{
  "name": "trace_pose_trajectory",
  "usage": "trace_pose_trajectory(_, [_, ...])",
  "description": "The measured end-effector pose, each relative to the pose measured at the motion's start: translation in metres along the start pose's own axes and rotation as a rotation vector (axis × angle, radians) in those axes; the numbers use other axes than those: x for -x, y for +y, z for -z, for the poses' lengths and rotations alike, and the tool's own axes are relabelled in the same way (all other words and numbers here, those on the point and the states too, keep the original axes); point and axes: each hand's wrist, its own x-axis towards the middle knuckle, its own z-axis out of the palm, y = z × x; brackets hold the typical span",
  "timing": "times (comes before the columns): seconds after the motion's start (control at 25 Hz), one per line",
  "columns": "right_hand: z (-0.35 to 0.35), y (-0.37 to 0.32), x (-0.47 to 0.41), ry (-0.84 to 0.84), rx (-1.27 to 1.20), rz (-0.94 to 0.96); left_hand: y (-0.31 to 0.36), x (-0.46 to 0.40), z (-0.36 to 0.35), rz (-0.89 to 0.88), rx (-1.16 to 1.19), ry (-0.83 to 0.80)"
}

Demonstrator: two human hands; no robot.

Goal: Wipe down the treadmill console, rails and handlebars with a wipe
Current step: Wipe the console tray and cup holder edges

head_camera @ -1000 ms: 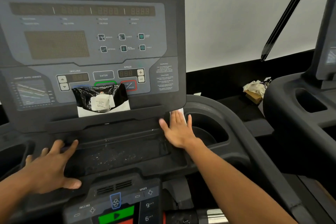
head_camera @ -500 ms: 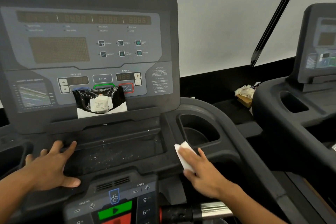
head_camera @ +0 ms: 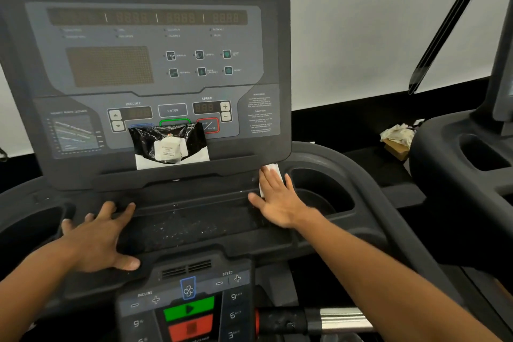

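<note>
The dark treadmill console [head_camera: 144, 69] filled the upper left of the frame, its displays unlit, and a black plastic packet [head_camera: 169, 144] leaned on its ledge. Below it the shallow tray [head_camera: 188, 225] was speckled with droplets. The right hand [head_camera: 277, 200] lay flat with straight fingers, pressing the white wipe [head_camera: 273, 172] against the tray's right edge, just beside the cup holder [head_camera: 322, 191]. The left hand [head_camera: 97, 236] rested spread on the tray's left rim, holding nothing. Pale blinds [head_camera: 361, 22] backed the room; a crumpled cloth [head_camera: 397, 133] sat at mid right.
</note>
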Motion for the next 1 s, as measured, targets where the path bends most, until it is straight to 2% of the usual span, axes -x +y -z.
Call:
trace_pose_trajectory(0.12, [-0.019,-0.001,0.080,0.036,0.055,0.146,0.000,-0.002,-0.002,-0.001,0.010,0.018])
trace_pose_trajectory(0.2, [-0.025,0.001,0.110,-0.021,0.096,0.142,-0.001,-0.001,-0.002,0.001,0.019,0.011])
trace_pose_trajectory(0.28, [-0.022,-0.002,0.097,-0.037,0.057,0.083,0.001,0.000,-0.001,-0.007,0.023,0.014])
trace_pose_trajectory(0.4, [-0.021,-0.016,0.051,0.028,0.019,-0.036,0.003,0.001,0.000,-0.005,0.028,0.008])
trace_pose_trajectory(0.52, [-0.025,-0.027,0.052,0.009,0.160,0.056,0.001,0.001,0.000,-0.006,0.051,0.010])
trace_pose_trajectory(0.6, [-0.025,-0.020,0.062,0.006,0.168,0.098,-0.001,-0.001,-0.004,-0.020,0.039,0.045])
trace_pose_trajectory(0.76, [-0.012,-0.015,0.034,0.023,-0.020,-0.143,-0.003,-0.001,-0.006,-0.014,0.049,0.042])
trace_pose_trajectory(1.0, [-0.024,-0.031,0.069,-0.001,0.165,0.043,-0.001,-0.003,-0.003,-0.025,0.034,0.042])
